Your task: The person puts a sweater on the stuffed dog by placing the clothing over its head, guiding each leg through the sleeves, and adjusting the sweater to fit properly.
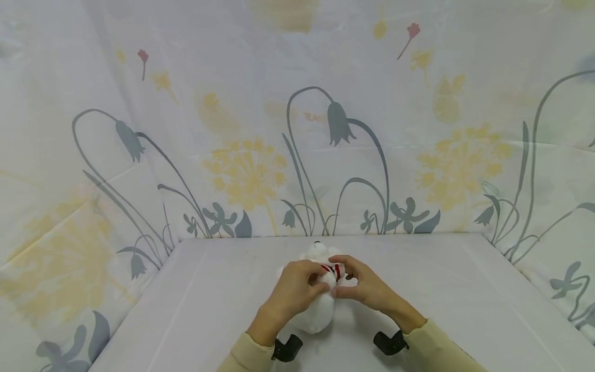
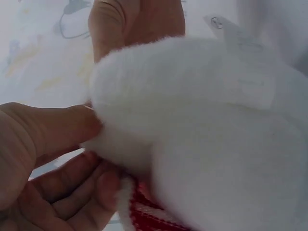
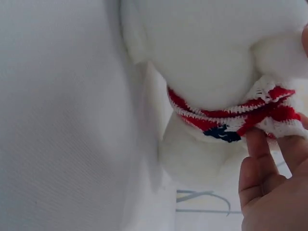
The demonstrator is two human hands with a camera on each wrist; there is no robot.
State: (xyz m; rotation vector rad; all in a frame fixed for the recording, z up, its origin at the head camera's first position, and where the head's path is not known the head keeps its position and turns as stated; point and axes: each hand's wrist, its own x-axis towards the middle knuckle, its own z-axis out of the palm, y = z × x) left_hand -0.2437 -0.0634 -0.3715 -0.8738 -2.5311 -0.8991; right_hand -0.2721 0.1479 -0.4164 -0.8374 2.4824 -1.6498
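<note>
A white plush bear (image 1: 316, 315) lies on the table, its head (image 1: 318, 251) pointing away from me. Round its neck runs a red and white knitted scarf (image 3: 211, 115) with a dark blue patch. My left hand (image 1: 295, 287) bends over the bear from the left, thumb and forefinger at the scarf. From the right, my right hand (image 1: 367, 284) pinches the scarf's other side. In the left wrist view, a thumb (image 2: 67, 127) presses the bear's fluffy arm (image 2: 134, 77), with fingers beside the scarf edge. Which hand that thumb belongs to is hard to tell.
A pale table (image 1: 214, 299) stretches round the bear, backed by a flower-printed curtain (image 1: 297, 62). A thin white label (image 2: 245, 72) sticks out of the plush. Black mounts (image 1: 288, 347) sit under both wrists.
</note>
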